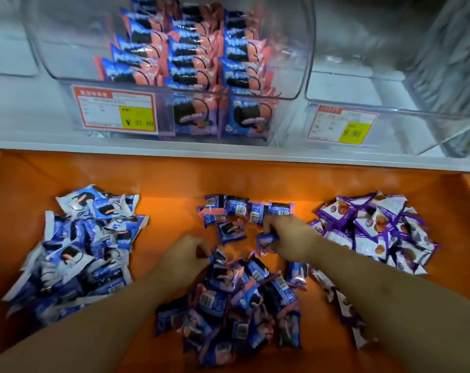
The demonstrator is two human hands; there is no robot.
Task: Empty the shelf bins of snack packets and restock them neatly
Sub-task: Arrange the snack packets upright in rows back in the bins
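Sorted by kind on the orange shelf point(174, 181) so each pile suits one bin, the pink-and-blue packets point(228, 305) sit below the half-filled middle bin point(295, 63), where the left hand point(185, 257) pinches one packet and the right hand point(287, 238) grips another for restocking.

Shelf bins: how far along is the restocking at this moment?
Done: the middle bin holds neat rows of pink-blue packets. In hand: the right hand grips one pink-blue packet; the left hand reaches into the centre pile. Left: the right bin looks empty; the white-blue pile and purple pile wait.
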